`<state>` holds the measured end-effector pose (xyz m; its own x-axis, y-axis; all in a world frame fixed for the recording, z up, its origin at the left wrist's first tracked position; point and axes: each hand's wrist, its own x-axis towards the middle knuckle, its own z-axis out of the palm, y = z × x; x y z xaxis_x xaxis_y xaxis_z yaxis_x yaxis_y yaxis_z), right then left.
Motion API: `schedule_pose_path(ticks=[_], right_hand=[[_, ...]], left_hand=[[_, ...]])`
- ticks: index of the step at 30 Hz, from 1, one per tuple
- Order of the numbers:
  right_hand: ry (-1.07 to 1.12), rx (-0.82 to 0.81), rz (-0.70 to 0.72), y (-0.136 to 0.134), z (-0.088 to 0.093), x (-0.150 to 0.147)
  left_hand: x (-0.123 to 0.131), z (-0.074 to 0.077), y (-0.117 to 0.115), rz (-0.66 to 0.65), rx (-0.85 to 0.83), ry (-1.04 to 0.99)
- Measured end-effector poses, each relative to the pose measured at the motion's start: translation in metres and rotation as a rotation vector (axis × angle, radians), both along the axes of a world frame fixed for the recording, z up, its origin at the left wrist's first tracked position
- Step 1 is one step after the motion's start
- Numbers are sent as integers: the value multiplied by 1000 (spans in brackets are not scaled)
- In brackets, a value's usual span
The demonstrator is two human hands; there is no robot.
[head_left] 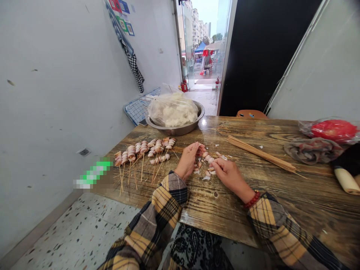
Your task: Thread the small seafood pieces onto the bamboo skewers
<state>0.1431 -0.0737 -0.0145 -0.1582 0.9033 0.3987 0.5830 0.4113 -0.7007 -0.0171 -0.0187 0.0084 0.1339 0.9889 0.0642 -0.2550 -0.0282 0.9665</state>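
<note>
A row of garlic cloves (pixel 208 158) took centre stage!

And there it was, right between the hands, pale pink and lined up end to end! The right hand (pixel 229 176) was closed in a pinch at the row's near end, a red beaded bracelet (pixel 252 199) round that wrist. The left hand (pixel 192 157) had its fingers bent in narrow at the far end; whether they gripped, you couldn't tell. Right beneath the pair, loose cloves (pixel 207 173) and scraps of peel (pixel 206 178) lay scattered over the wooden desk (pixel 208 210).

Over to the left of the left hand, what a line-up: loaded skewers (pixel 131 152), cloves at their far ends, bare stick ends pointing to the near edge. Ahead of the left hand stood a metal basin (pixel 180 131), and in it sat a clear plastic bag (pixel 180 112) of something white. Out to the right of the right hand and a little beyond it, a bundle of bare skewers (pixel 261 153) lay slantwise. Farther right came a crumpled cloth (pixel 313 150), and just behind it, a red thing in clear plastic (pixel 334 129)!
</note>
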Motion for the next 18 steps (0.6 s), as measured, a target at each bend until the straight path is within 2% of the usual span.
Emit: schedule_pose_path(ticks=[12, 18], right_hand=[[-14, 29, -80, -5, 2, -8], [-25, 38, -80, -7, 4, -8]], left_hand=[[7, -2, 0, 8, -7, -74], [6, 2, -4, -23, -33, -54]])
